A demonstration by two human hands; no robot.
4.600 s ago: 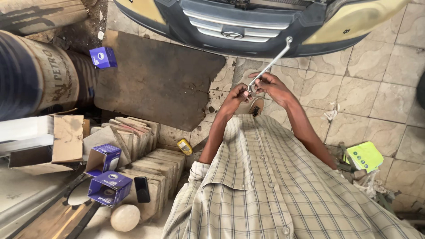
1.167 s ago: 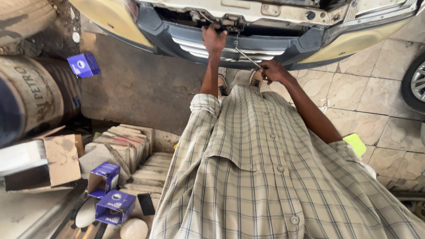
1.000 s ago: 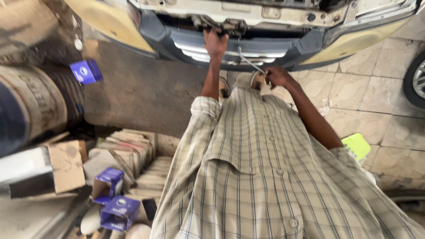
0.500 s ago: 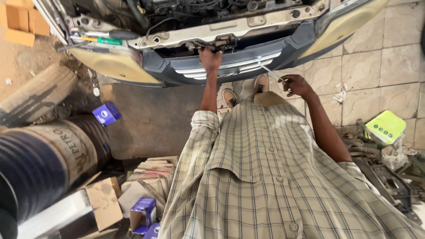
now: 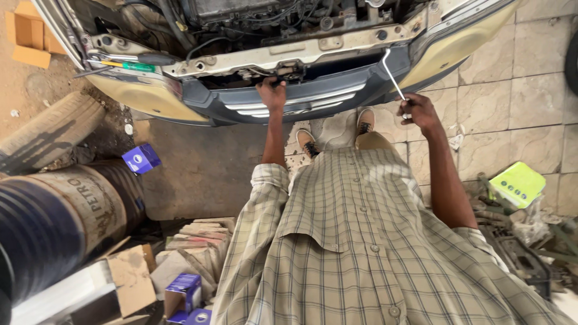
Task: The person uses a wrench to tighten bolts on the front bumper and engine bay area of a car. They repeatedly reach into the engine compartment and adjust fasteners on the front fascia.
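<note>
Reaching up to the front of the car, the left hand [image 5: 272, 93] is curled on a small dark part at the latch area [image 5: 283, 73] in the middle of the pale metal cross-panel [image 5: 313, 51]; the fingers are closed on it, but what exactly they clamp is hidden behind the knuckles. The right hand [image 5: 416, 111] is out to the side, closed around the lower end of a thin silver L-shaped metal wrench [image 5: 392, 77], whose bent top lies against the dark blue-grey bumper [image 5: 289, 108] near the yellowed headlight [image 5: 457, 42]. The socket end in the fist is too small to make out.

Below the hands, two tan lace-up shoes [image 5: 337, 132] stand on the worn tiled floor [image 5: 530, 96], partly covered by the hem of the plaid beige shirt [image 5: 361, 241]. The engine bay above is a tangle of dark hoses and is cut off by the top edge. A green-handled screwdriver [image 5: 123, 65] lies on the car's left corner. Farther out lie an old tyre [image 5: 48, 129], a small blue carton [image 5: 141, 159], a dark drum [image 5: 54, 216] cut by the frame, and a lime-green flat box [image 5: 516, 184] among blurred scrap.
</note>
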